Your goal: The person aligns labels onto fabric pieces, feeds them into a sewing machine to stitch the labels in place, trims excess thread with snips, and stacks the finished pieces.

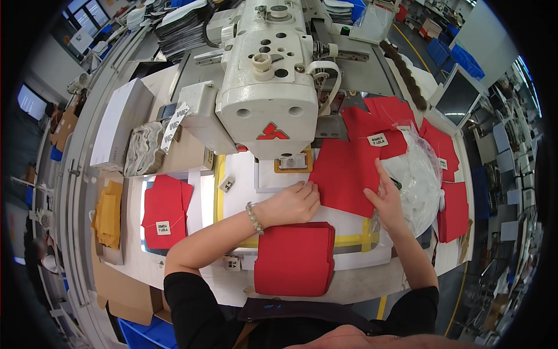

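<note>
In front of the sewing machine a red fabric piece with a small white label spreads to the right. My left hand, a bead bracelet at its wrist, has curled fingers closed at the left edge of this piece. On its right side lies my right hand, thumb and forefinger stretched apart against the fabric. Nearer my body sits a stack of red fabric pieces. The machine's clamp frame is just beyond my left hand.
Right of my right hand is a clear plastic bag with white contents, among more labelled red pieces. On the left are labelled red pieces, a box of yellow pieces and a long white box. A screen stands far right.
</note>
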A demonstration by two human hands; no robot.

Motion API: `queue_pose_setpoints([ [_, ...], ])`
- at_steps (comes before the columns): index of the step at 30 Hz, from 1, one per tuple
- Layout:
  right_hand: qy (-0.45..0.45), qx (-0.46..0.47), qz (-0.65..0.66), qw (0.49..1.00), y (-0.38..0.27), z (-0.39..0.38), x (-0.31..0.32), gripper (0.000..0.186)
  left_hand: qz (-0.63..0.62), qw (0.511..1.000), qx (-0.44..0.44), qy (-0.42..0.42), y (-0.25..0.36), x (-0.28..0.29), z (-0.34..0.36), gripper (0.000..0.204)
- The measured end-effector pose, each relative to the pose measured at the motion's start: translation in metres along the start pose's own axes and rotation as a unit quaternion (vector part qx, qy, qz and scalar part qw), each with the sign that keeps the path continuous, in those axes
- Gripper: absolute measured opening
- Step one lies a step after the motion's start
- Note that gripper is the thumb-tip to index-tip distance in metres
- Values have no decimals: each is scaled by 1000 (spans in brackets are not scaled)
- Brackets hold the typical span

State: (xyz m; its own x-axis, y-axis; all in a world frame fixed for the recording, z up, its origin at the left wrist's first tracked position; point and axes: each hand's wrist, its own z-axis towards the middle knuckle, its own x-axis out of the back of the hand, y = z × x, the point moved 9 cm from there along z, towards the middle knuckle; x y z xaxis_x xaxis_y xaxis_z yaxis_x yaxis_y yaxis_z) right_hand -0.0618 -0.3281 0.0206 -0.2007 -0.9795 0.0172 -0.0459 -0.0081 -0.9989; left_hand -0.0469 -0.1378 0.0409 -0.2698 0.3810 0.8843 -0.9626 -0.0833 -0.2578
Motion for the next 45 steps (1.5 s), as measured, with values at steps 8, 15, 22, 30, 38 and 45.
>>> queue_pose_setpoints([
  [8, -32, -41, -103, 993, 5, 27, -23, 80, 30, 999, 22, -28, -11, -2, -22, 28],
  [15, -64, 55, -133, 988, 15, 67, -58, 82, 61, 994, 82, -48, -33, 5, -52, 27],
  [22, -53, 5, -72, 996, 2, 47, -71, 60, 80, 986, 135, -63, -50, 6, -74, 29],
  [30, -146, 290, -397, 859, -32, 21, -98, 26, 28, 974, 222, -27, -58, 19, -79, 30],
  [38, -107, 325, -540, 769, -28, 14, -102, 29, -97, 934, 344, -6, -74, 34, -98, 29],
  [45, -100, 333, -555, 756, -23, 14, -106, 30, -105, 925, 364, -1, -74, 34, -103, 28],
])
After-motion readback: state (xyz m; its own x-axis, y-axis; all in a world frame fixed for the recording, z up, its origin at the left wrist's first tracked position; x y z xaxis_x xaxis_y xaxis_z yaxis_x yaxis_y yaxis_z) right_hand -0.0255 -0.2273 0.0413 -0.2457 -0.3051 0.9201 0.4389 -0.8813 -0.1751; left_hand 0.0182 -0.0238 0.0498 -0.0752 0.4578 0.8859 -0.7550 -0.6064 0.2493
